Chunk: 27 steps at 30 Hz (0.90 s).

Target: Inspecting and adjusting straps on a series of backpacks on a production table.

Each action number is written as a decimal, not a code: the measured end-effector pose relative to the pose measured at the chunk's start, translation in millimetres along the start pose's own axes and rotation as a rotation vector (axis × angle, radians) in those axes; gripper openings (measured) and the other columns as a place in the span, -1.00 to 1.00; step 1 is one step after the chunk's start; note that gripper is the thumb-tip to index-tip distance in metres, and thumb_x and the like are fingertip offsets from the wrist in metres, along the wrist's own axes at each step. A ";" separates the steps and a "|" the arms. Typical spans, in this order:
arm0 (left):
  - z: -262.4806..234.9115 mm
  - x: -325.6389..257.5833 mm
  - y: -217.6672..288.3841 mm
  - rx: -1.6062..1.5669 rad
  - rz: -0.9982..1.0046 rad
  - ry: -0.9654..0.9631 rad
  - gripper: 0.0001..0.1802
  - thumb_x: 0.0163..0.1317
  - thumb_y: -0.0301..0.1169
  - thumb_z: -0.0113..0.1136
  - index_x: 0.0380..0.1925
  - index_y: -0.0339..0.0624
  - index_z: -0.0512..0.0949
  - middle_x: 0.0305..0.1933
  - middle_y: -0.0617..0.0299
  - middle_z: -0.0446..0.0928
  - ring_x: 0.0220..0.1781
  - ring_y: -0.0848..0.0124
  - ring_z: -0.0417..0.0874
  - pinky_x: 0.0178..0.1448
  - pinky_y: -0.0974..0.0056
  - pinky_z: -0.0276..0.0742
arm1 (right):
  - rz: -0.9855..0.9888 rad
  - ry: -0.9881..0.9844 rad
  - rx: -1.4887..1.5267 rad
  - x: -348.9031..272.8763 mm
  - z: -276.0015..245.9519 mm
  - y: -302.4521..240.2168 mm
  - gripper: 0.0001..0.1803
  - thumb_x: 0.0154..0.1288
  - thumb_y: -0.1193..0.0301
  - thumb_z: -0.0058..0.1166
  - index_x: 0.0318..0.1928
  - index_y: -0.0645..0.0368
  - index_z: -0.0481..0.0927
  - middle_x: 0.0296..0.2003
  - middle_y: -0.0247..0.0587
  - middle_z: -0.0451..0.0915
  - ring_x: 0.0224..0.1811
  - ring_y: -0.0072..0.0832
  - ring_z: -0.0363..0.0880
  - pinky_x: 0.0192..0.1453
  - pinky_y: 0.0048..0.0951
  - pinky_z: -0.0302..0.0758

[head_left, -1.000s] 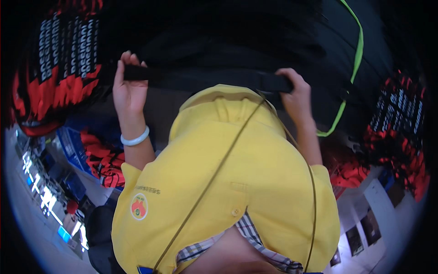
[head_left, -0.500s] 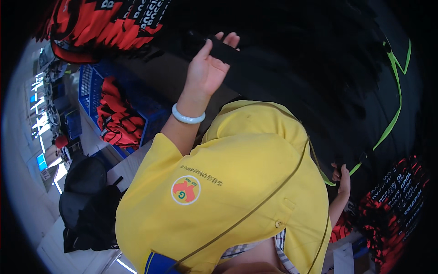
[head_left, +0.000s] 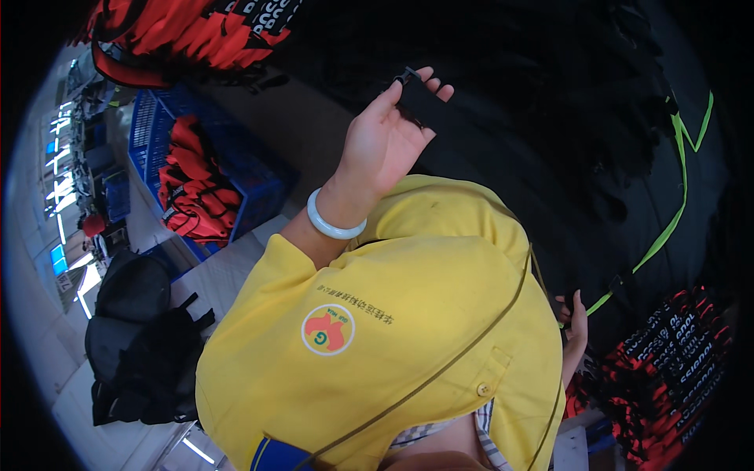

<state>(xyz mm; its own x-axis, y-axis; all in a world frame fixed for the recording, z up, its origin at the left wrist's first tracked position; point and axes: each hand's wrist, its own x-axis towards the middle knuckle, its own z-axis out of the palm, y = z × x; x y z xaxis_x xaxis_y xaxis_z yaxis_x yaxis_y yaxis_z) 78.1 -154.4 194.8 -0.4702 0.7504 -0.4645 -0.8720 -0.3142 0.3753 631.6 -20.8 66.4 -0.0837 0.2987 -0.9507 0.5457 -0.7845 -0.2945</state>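
My left hand (head_left: 389, 133), with a pale bangle (head_left: 336, 224) on its wrist, is raised in front of me. Between its thumb and fingers is a flat black strap piece (head_left: 422, 102) with what looks like a small dark buckle at the top. My right hand (head_left: 577, 318) is low at the right, partly hidden by my yellow shirt (head_left: 424, 282). Its fingers are bent around a bright green webbing strip (head_left: 664, 242), which runs up and away over dark material (head_left: 534, 173). Little detail of that black material shows.
At the left stands a blue plastic crate (head_left: 255, 200) with red pieces (head_left: 200, 192) in it. Stacks of red and black printed pieces lie at the upper left (head_left: 188, 39) and lower right (head_left: 667, 377). A black bag-like item (head_left: 141, 353) rests at the lower left.
My left hand has moved to the right and slightly nearer with the black strap piece. My right hand has shifted a little left and nearer, along with the green webbing.
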 end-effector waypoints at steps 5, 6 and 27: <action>0.8 -4.2 -3.3 0.058 -0.014 -0.012 -0.61 0.46 -0.32 -0.18 0.17 -0.31 0.32 0.13 0.07 0.38 0.24 0.22 0.40 0.34 0.16 0.29 | 0.001 0.006 0.037 -0.1 -3.3 6.4 -0.35 0.41 -0.14 -0.20 -0.24 0.28 0.58 -0.71 -0.60 0.03 -0.72 -0.73 -0.09 -0.60 -0.59 -0.11; 0.6 -4.4 -4.2 0.076 -0.015 -0.011 -0.61 0.46 -0.32 -0.17 0.17 -0.29 0.34 0.11 0.07 0.40 0.23 0.24 0.41 0.32 0.15 0.31 | -0.016 0.026 0.023 -0.4 -3.9 7.3 -0.35 0.40 -0.14 -0.20 -0.23 0.28 0.58 -0.71 -0.60 0.04 -0.72 -0.73 -0.09 -0.60 -0.59 -0.11; -10.6 12.9 -12.3 -0.192 -0.078 -0.172 -0.77 0.13 -0.19 -0.23 -0.56 -0.04 0.31 -0.15 0.22 0.47 0.18 0.24 0.38 0.35 -0.10 0.17 | -0.303 0.300 0.368 19.1 -58.5 57.3 -0.74 0.35 0.17 0.08 -0.23 0.10 0.59 -0.29 -0.48 0.57 -0.15 -0.62 0.45 -0.01 -0.55 0.26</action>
<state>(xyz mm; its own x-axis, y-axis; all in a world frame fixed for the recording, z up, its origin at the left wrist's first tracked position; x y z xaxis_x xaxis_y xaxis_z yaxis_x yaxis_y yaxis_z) 81.3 -147.0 175.7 -0.3849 0.8593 -0.3370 -0.9223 -0.3437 0.1769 710.0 -28.4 37.0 0.0783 0.6394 -0.7649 0.2031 -0.7614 -0.6157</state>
